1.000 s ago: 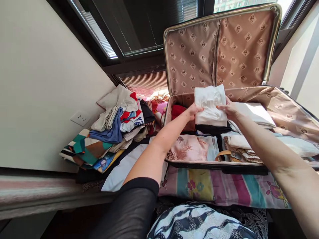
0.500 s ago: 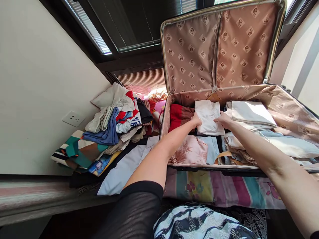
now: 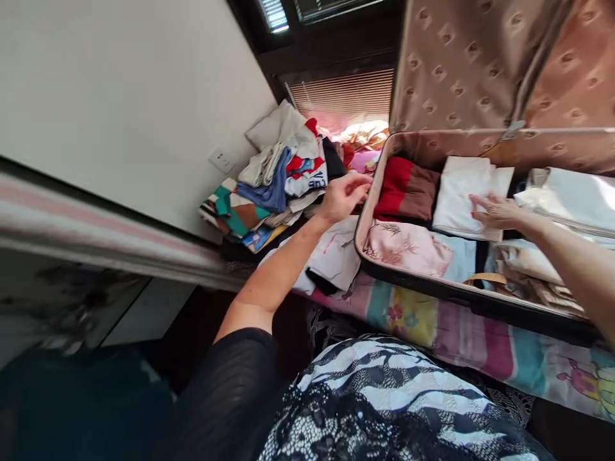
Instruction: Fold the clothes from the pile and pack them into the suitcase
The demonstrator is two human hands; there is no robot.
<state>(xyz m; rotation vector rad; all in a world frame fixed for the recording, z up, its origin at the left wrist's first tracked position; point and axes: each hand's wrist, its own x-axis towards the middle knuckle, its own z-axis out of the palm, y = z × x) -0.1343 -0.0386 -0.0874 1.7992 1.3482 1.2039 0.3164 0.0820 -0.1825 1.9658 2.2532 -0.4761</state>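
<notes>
My right hand (image 3: 497,211) lies on a folded white garment (image 3: 464,195) inside the open suitcase (image 3: 408,272), its fingers stretched over the cloth. Just outside the suitcase's left rim is my left hand (image 3: 343,198); its fingers are loosely bent and apart, with nothing between them. Left of the white garment sits a folded red and brown knit (image 3: 408,189). A pink printed garment (image 3: 408,248) and a light blue one (image 3: 461,256) lie along the front side. Below my left hand, a loose white garment (image 3: 336,253) with a black part spreads beside the suitcase.
A heap of folded clothes (image 3: 269,179) leans near the white wall (image 3: 144,96) with its socket (image 3: 221,160). The suitcase lid (image 3: 461,64) stands raised at the back. Underneath is a striped, patterned quilt (image 3: 451,326). White folded clothes (image 3: 576,192) fill the right side.
My left hand has left the white garment and moved left past the suitcase rim. My right hand now rests flat on that garment. The view has turned left and down.
</notes>
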